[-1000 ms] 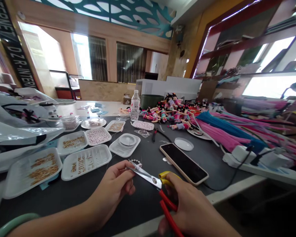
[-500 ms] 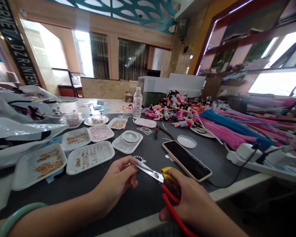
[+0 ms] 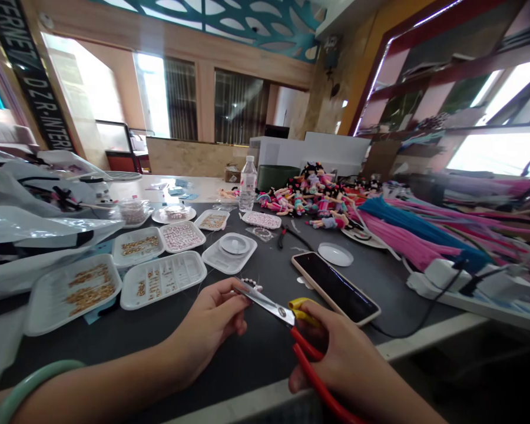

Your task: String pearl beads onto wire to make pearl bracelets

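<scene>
My right hand [image 3: 342, 353] grips a pair of scissors [image 3: 271, 306] with red and yellow handles, fingers through the loops. The silver blades point up and left, and their tips reach my left fingertips. My left hand [image 3: 218, 324] is closed in a pinch at the blade tips; what it holds is too small or hidden to make out. Just beyond the blades lies a short string of dark and pale beads [image 3: 250, 283], partly covered by the scissors, with fine thread ends sticking out. A phone [image 3: 335, 287] lies face up beyond my right hand.
Left stand white trays of gold pieces [image 3: 39, 312] and a tray of pink beads [image 3: 202, 238]. A water bottle [image 3: 248, 185], small dolls [image 3: 298, 197] and pliers [image 3: 282, 237] are farther back. Pink and blue bundles [image 3: 406, 238] and a power strip [image 3: 424, 287] lie right.
The scissor blades look closer together and are tilted slightly differently. My right hand has shifted a little to the right, while my left hand stays in nearly the same place.
</scene>
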Motion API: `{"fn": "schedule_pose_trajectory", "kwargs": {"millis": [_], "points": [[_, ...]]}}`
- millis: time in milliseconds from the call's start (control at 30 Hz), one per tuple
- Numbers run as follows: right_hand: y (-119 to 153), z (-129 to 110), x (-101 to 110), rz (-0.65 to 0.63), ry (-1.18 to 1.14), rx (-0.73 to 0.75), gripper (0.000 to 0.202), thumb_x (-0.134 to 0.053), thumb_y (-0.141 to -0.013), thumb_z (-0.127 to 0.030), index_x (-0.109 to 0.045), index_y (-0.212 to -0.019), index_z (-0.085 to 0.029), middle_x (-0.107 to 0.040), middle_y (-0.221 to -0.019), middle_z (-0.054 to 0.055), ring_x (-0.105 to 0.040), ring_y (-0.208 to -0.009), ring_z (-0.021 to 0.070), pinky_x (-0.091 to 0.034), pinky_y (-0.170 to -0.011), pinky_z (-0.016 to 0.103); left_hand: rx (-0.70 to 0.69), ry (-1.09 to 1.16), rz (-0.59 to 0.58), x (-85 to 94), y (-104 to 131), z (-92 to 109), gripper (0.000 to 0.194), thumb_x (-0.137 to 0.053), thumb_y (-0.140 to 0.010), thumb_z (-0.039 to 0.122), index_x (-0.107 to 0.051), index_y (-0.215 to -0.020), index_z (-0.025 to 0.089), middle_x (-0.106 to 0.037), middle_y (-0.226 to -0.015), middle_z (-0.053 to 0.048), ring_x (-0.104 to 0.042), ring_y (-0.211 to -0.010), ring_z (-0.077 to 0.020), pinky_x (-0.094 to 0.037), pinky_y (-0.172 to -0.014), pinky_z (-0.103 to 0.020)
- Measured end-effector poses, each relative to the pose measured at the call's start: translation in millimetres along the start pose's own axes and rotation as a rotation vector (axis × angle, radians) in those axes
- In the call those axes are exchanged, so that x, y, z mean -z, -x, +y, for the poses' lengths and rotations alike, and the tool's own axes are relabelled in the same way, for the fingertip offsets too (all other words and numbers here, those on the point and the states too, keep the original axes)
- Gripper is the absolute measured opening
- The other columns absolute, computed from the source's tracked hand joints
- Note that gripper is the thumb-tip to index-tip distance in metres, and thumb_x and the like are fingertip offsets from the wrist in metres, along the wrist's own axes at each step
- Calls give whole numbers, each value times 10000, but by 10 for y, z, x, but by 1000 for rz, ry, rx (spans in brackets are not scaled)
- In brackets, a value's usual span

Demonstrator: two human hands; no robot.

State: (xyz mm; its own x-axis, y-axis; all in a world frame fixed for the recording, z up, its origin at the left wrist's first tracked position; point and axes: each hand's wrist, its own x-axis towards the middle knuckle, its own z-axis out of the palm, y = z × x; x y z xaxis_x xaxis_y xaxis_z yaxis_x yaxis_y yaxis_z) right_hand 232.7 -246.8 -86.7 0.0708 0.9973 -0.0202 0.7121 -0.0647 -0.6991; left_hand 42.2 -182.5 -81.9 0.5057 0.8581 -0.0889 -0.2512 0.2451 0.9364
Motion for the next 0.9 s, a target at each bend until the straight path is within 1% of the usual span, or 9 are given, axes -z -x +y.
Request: {"fn": "schedule_pose_trajectory", "kwargs": {"millis": [133,267,367,467,533,600,700,800,900], "points": [[-8,6,3,4,-26,6,657,-801,-388,-295,-611,-1014,-238,-645,-807,-12,-609,-777,204,-481,-636,258,3,-19,7,3,6,5,143,-648,-723,271,-575,-688,153,-416,-473,79,-328,-426,-23,-315,-504,-179],[-18,22,3,12,-33,8,590,-792,-411,-303,-621,-971,-228,-623,-742,-24,-588,-710,177,-463,-596,234,8,-15,4,6,12,3,143,-639,-736,282,-576,-712,156,-420,-480,86,-299,-407,-14,-322,-522,-188],[-14,14,1,-6,-56,15,538,-802,-412,-320,-626,-911,-221,-582,-678,-44,-539,-635,140,-433,-552,210,9,-17,-5,8,12,-2,124,-627,-746,268,-575,-718,159,-417,-474,89,-284,-401,-13,-328,-536,-197],[-8,-13,-1,-41,-120,33,477,-798,-445,-323,-623,-876,-214,-512,-630,-62,-463,-582,107,-388,-502,193,-3,-23,-17,12,11,-6,120,-625,-750,261,-571,-712,161,-409,-462,88,-288,-405,-18,-330,-541,-200],[-11,-30,2,-58,-163,36,393,-784,-482,-316,-618,-818,-198,-470,-619,-64,-412,-568,94,-358,-484,189,-16,-26,-25,17,14,-6,114,-621,-757,259,-574,-722,161,-410,-457,87,-289,-405,-20,-330,-541,-200],[-18,-39,8,-61,-170,25,300,-766,-512,-317,-591,-712,-177,-437,-606,-59,-376,-562,87,-334,-477,192,-23,-24,-36,23,17,-5,95,-602,-770,248,-578,-743,161,-417,-452,85,-300,-406,-22,-335,-548,-200],[-29,-35,19,-47,-132,14,259,-733,-542,-324,-541,-616,-167,-412,-584,-53,-358,-554,87,-317,-472,199,-15,-25,-46,32,21,-4,84,-579,-781,235,-563,-745,161,-432,-450,76,-337,-417,-28,-321,-540,-198],[-31,-24,15,-50,-122,19,246,-722,-556,-326,-582,-683,-170,-446,-605,-48,-390,-565,95,-340,-484,200,-9,-30,-46,37,24,-5,99,-573,-786,236,-541,-731,160,-442,-458,73,-353,-422,-27,-288,-521,-194],[-26,-3,-10,-49,-124,26,335,-749,-527,-326,-621,-802,-184,-511,-637,-47,-455,-578,110,-380,-497,205,-14,-33,-45,35,28,-6,84,-565,-796,237,-552,-761,162,-436,-450,79,-349,-414,-22,-287,-524,-197]]}}
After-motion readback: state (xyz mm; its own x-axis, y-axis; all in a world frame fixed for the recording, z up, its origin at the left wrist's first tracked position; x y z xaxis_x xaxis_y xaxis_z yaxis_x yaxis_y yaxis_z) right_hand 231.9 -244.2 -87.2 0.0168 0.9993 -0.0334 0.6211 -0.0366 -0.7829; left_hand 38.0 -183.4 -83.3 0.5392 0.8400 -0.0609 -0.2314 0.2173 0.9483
